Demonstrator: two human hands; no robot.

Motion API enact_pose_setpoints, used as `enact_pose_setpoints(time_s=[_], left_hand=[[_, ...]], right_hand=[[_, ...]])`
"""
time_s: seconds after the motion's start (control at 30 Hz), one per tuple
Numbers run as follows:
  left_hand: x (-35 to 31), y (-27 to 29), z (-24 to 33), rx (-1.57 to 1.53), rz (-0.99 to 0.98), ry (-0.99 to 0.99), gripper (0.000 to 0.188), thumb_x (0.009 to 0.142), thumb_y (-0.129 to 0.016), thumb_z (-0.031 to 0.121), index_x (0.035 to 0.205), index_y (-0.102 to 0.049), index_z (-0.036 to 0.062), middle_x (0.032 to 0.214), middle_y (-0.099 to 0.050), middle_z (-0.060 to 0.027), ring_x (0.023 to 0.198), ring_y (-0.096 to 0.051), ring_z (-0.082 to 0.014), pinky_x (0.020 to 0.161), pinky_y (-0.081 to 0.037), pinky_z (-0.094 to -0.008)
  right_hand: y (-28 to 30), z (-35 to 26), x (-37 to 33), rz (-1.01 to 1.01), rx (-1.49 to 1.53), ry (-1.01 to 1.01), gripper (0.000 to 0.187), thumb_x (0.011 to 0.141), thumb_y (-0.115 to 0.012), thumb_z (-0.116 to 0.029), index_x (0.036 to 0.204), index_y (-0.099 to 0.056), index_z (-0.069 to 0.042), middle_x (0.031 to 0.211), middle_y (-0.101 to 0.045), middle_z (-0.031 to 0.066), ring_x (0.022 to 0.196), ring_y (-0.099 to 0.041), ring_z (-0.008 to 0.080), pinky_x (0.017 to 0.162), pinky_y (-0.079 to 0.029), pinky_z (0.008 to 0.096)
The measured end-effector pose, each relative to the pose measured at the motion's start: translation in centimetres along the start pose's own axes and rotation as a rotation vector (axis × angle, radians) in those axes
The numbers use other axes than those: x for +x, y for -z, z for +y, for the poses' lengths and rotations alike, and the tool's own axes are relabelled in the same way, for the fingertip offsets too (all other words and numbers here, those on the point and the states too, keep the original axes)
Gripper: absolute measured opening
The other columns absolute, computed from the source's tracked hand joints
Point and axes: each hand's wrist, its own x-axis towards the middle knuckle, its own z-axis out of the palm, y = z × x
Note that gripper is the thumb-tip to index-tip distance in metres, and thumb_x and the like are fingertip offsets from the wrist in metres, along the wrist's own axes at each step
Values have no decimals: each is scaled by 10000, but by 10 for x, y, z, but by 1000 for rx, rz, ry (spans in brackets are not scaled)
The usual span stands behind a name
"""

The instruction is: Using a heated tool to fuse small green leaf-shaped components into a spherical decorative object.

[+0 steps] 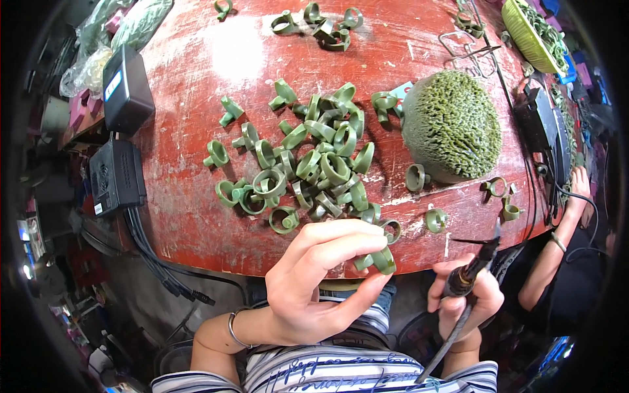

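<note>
My left hand pinches a green wax ring between thumb and fingers at the near edge of the red table. My right hand grips a black pen-shaped heated tool with a cord, its thin tip pointing up toward the table edge. A pile of several green wax rings lies just beyond my left hand. A dome-shaped mound packed with green rings stands to the right of the pile.
Two black boxes with cables sit at the table's left edge. More rings lie at the far side, and a green basket of rings sits far right. Another person's arm reaches in at right, by black equipment.
</note>
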Motion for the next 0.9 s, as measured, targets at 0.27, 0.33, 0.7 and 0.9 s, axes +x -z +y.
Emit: enact_pose_setpoints(time_s=[0.27,0.33,0.7,0.9], left_hand=[[4,-12,12,-130,135,90,406,656,-753,-51,1035,-613,-10,1007,-624,-152,928,-629,-253,797,-512,-320],[6,-11,12,-116,117,73,409,656,-752,-52,1038,-612,-8,1007,-623,-151,927,-630,-254,798,-512,-321],[12,-5,16,-547,-90,269,418,774,-670,-52,1174,-553,-29,1090,-565,-121,1018,-585,-175,892,-491,-287],[19,3,13,-771,-237,536,310,855,-630,95,1094,-585,-98,1077,-579,-183,988,-588,-220,844,-489,-331]], right_hand=[[-22,-22,26,-146,196,67,319,728,-729,5,1032,-633,29,742,-627,81,603,-576,122,555,-455,243],[-24,-24,26,-150,235,29,300,737,-716,14,1024,-631,34,755,-635,85,617,-583,110,565,-462,235],[-18,-27,25,-143,391,-99,187,754,-681,22,939,-658,31,787,-671,86,672,-615,87,612,-485,225],[-14,-27,22,-124,451,-166,167,747,-660,40,913,-668,37,766,-671,88,664,-616,92,611,-485,229]])
